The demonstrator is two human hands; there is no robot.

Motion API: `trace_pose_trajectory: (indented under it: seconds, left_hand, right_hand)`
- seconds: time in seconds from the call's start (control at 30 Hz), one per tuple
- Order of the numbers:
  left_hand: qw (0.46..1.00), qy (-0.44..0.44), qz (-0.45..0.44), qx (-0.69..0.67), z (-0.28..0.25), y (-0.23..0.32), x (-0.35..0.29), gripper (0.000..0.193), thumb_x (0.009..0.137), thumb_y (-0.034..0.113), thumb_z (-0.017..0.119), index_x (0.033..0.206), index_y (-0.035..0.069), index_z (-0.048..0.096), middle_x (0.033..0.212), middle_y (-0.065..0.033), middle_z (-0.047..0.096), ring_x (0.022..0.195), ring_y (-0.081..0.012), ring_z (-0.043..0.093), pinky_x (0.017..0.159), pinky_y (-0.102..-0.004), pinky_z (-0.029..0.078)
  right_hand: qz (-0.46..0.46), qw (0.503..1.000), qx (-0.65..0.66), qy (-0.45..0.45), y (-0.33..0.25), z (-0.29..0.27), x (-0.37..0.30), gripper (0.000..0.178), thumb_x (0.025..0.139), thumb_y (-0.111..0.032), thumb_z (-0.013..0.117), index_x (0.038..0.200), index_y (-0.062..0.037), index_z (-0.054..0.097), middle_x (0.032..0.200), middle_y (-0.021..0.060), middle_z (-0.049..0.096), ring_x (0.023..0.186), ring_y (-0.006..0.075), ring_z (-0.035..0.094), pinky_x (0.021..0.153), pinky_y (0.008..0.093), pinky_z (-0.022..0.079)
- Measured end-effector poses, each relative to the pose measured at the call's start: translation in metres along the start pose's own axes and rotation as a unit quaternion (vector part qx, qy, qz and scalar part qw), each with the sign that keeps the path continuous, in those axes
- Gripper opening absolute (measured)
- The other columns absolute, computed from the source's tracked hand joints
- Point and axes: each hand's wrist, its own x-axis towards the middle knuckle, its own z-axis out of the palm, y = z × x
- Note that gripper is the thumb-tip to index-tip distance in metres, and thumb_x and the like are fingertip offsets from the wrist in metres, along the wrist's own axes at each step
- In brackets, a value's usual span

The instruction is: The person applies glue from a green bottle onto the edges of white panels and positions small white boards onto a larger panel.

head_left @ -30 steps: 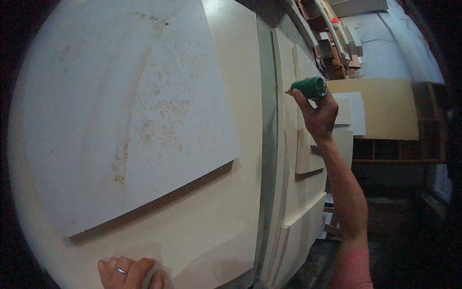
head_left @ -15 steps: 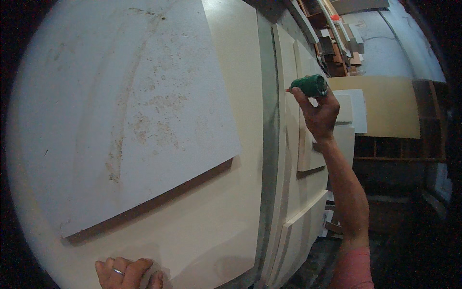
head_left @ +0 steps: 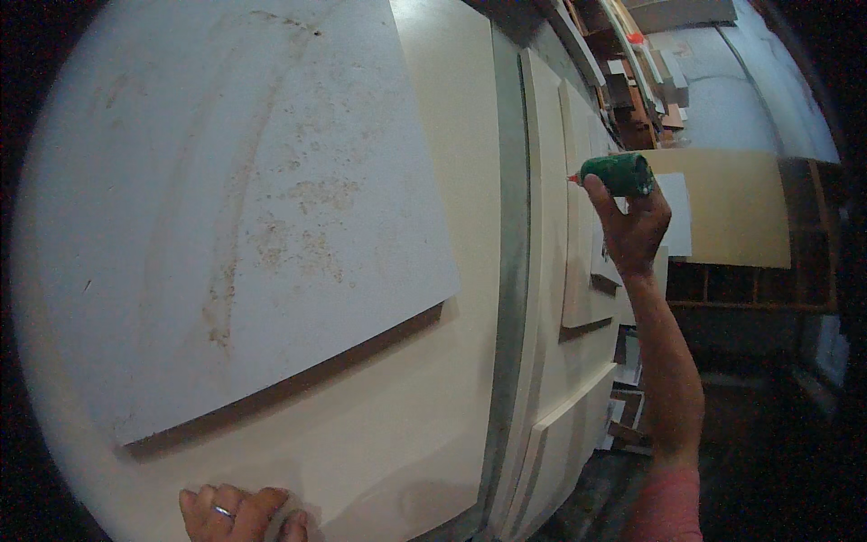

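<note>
My right hand [head_left: 638, 233] is closed around a green squeeze bottle [head_left: 616, 174], which lies sideways in the air with its red nozzle pointing left. The bottle is over the cream panels [head_left: 575, 280] stacked to the right. At the lower left, my left hand [head_left: 237, 515], with a ring on one finger, rests with curled fingers on a large cream board [head_left: 379, 429]; nothing shows in it. On that board lies a white panel [head_left: 181, 271] with brown stains and specks, its near edge just beyond my left hand.
A dark gap [head_left: 510, 298] runs between the large board and the right-hand stack. Beyond my right arm stands a tan board [head_left: 736, 208] above dark wooden shelving [head_left: 713, 285]. Wooden strips and offcuts [head_left: 641, 90] lie at the far right.
My right hand has carried the bottle a little to the right and slightly nearer, its nozzle now farther from the stack's left edge. My left hand stays in place.
</note>
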Motion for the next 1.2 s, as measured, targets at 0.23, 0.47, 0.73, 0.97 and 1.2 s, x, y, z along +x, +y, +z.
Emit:
trace_pose_trajectory:
  seconds: [0.23, 0.47, 0.73, 0.97, 1.2]
  left_hand:
    - [1.000, 0.003, 0.010, 0.022, -0.003, 0.003, -0.001, 0.028, 0.077, 0.010, 0.075, 0.102, 0.006, 0.061, 0.090, -0.0085, 0.061, 0.081, -0.0267, 0.057, 0.073, -0.0378, 0.038]
    - [0.998, 0.039, -0.048, -0.012, 0.003, 0.015, -0.003, 0.031, 0.070, 0.013, 0.075, 0.097, 0.008, 0.060, 0.084, -0.0092, 0.059, 0.082, -0.0290, 0.054, 0.077, -0.0415, 0.038]
    - [0.993, 0.114, 0.014, -0.012, 0.007, 0.017, -0.001, 0.020, 0.069, 0.016, 0.075, 0.084, 0.008, 0.064, 0.072, -0.0075, 0.061, 0.067, -0.0274, 0.059, 0.069, -0.0406, 0.043]
    - [0.987, 0.153, 0.025, -0.034, 0.010, 0.024, -0.012, 0.020, 0.072, 0.015, 0.073, 0.087, 0.005, 0.066, 0.073, -0.0108, 0.063, 0.066, -0.0275, 0.062, 0.060, -0.0361, 0.049]
    - [0.985, 0.170, -0.002, 0.035, 0.037, 0.025, -0.012, 0.018, 0.078, 0.017, 0.069, 0.090, 0.005, 0.066, 0.080, -0.0128, 0.066, 0.077, -0.0289, 0.064, 0.072, -0.0399, 0.050]
  right_hand:
    - [0.032, 0.998, 0.056, 0.019, -0.011, -0.009, 0.001, 0.019, 0.082, -0.017, 0.077, 0.091, -0.0024, 0.068, 0.087, 0.0074, 0.071, 0.081, 0.0147, 0.068, 0.079, 0.0312, 0.053]
    - [0.137, 0.974, 0.143, 0.112, -0.009, -0.035, -0.022, 0.023, 0.084, -0.016, 0.074, 0.098, -0.0007, 0.064, 0.090, 0.0071, 0.069, 0.087, 0.0157, 0.067, 0.079, 0.0308, 0.054]
    - [0.386, 0.758, 0.482, 0.210, -0.065, -0.124, -0.149, 0.028, 0.092, -0.030, 0.061, 0.110, -0.0079, 0.058, 0.099, 0.0054, 0.063, 0.089, 0.0201, 0.064, 0.073, 0.0381, 0.057]
    - [0.434, 0.590, 0.592, 0.336, -0.103, -0.236, -0.308, 0.033, 0.093, -0.039, 0.057, 0.111, -0.0118, 0.057, 0.096, 0.0015, 0.064, 0.075, 0.0161, 0.063, 0.054, 0.0302, 0.053]
    - [0.443, 0.490, 0.549, 0.512, -0.113, -0.352, -0.569, 0.034, 0.091, -0.038, 0.061, 0.110, -0.0100, 0.060, 0.098, 0.0047, 0.065, 0.077, 0.0175, 0.061, 0.060, 0.0330, 0.054]
